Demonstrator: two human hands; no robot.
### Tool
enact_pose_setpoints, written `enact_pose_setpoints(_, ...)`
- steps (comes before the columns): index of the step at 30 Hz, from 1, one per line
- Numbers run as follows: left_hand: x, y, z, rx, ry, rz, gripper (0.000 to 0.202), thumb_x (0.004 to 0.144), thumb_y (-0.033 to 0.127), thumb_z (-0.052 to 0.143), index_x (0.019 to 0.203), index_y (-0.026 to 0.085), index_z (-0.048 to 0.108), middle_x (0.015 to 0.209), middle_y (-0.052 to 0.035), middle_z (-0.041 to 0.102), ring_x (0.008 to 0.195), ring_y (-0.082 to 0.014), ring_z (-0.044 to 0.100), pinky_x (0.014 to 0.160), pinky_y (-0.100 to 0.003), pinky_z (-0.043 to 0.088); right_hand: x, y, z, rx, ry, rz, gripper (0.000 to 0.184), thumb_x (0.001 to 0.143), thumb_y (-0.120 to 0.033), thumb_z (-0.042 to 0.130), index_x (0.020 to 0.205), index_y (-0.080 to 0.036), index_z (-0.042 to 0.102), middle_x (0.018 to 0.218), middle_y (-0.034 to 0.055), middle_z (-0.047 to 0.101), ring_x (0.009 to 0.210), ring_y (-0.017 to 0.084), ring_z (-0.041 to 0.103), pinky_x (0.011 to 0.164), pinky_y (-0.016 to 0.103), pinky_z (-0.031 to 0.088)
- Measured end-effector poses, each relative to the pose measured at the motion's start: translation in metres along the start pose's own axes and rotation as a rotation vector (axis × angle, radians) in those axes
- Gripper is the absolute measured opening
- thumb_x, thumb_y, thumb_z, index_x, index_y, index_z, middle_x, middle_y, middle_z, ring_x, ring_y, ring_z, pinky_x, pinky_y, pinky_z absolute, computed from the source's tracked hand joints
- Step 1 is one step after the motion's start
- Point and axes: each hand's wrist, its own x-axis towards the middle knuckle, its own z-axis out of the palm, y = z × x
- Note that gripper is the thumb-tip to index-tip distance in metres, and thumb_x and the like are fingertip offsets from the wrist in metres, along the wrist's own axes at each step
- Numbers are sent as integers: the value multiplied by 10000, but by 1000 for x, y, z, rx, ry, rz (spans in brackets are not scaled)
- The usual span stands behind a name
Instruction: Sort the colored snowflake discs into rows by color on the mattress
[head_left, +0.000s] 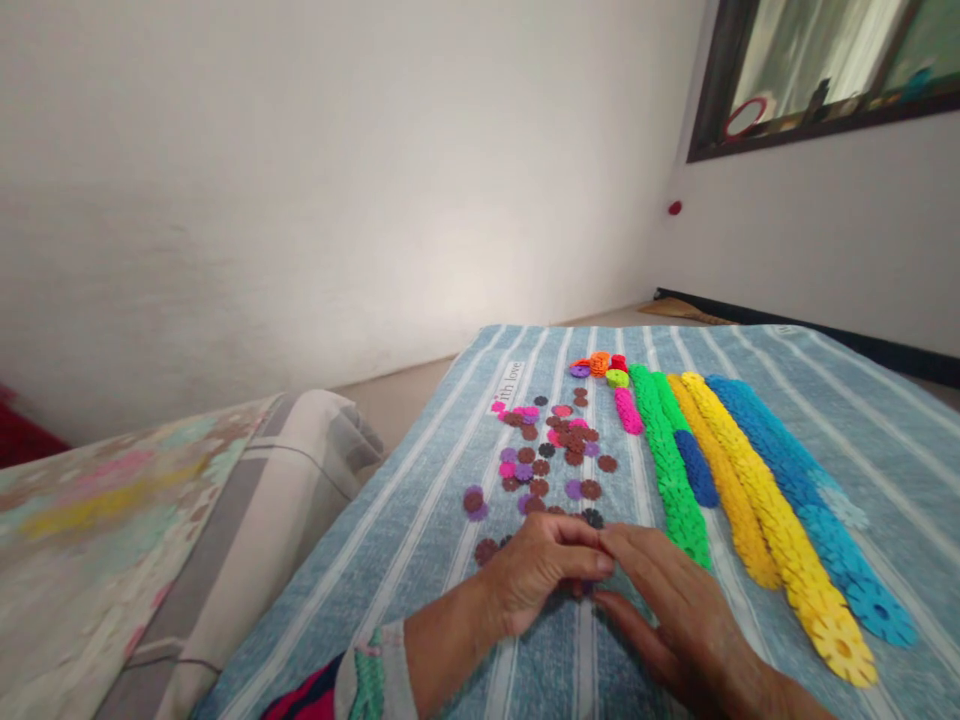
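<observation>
My left hand [536, 575] and my right hand [675, 610] meet at the fingertips low on a blue striped cloth [420, 520]. Both hands pinch together over a small dark piece that is mostly hidden between the fingers. Just beyond them lies a scatter of loose brown, purple and pink flower-shaped discs [555, 450]. To the right run long joined rows of discs: a green row [667, 460], a short dark blue row [697, 468], two yellow rows [757, 500] and a blue row [802, 490]. A short pink row [628, 410] lies further back.
A few orange, red and lime discs [604, 368] sit at the far end of the rows. A patterned pillow or folded bedding [187, 520] lies to the left. Bare walls stand behind, with a dark-framed window [817, 70] at the upper right.
</observation>
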Motion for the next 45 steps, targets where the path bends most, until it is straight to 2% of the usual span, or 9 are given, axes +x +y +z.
enact_pose_setpoints(4,-5,-21,12,-232,-30,-48,255,546,263,807,727,106,719,617,-10,592,539,-72,504,582,-225,382,-8,2,2,-26,25,-72,341,941,-204,494,1274,-130,506,1053,137,682,957,237,658,796,346,565)
enact_pose_setpoints(10,-12,-34,8,-336,-91,-49,343,556,288,833,825,100,732,761,-67,663,670,-125,598,679,-256,455,-11,2,5,19,-6,-156,440,955,-180,459,1387,-118,407,1065,136,695,982,220,673,816,309,574)
enact_pose_setpoints(20,-5,-22,11,-323,-143,1,283,679,272,765,876,75,722,758,-80,672,682,-124,621,683,-240,489,-17,5,20,-159,38,-69,559,949,-140,367,1488,-85,233,1164,170,658,1073,245,641,852,345,570)
enact_pose_setpoints(24,0,-18,16,-357,-144,19,241,694,250,739,857,73,715,764,-85,673,666,-122,614,668,-238,489,-24,13,25,-154,22,-74,590,925,-136,395,1493,-102,239,1219,155,632,1106,254,622,863,333,567)
enact_pose_setpoints(29,8,-9,17,-416,-157,45,205,688,238,732,802,69,707,726,-77,654,643,-123,608,625,-227,479,-14,17,11,-40,-32,42,615,919,-164,424,1500,-160,221,1281,137,593,1137,251,601,900,349,548)
enact_pose_setpoints(33,14,-2,12,-431,-160,36,172,688,212,733,794,79,710,729,-53,642,631,-103,599,608,-213,479,1,24,-9,58,-62,80,532,897,-242,547,1405,-214,394,1262,109,609,1126,235,609,916,323,536)
enact_pose_setpoints(37,20,0,8,-422,-163,10,210,687,200,736,867,91,720,736,-42,641,624,-102,601,573,-203,470,18,29,-22,187,-116,183,285,893,-284,578,1172,-229,562,1122,91,661,1026,233,644,857,321,551)
enact_pose_setpoints(41,26,3,9,-442,-203,17,205,692,194,739,864,85,720,746,-42,636,639,-99,602,574,-194,469,37,29,-29,288,-276,237,22,903,-228,555,921,-216,552,954,59,645,863,188,628,744,283,531)
enact_pose_setpoints(45,33,10,10,-458,-268,37,183,717,212,739,840,78,716,743,-39,622,641,-84,593,592,-184,469,53,32,-34,248,-293,228,45,904,-211,557,941,-212,532,901,48,613,829,188,587,734,303,491)
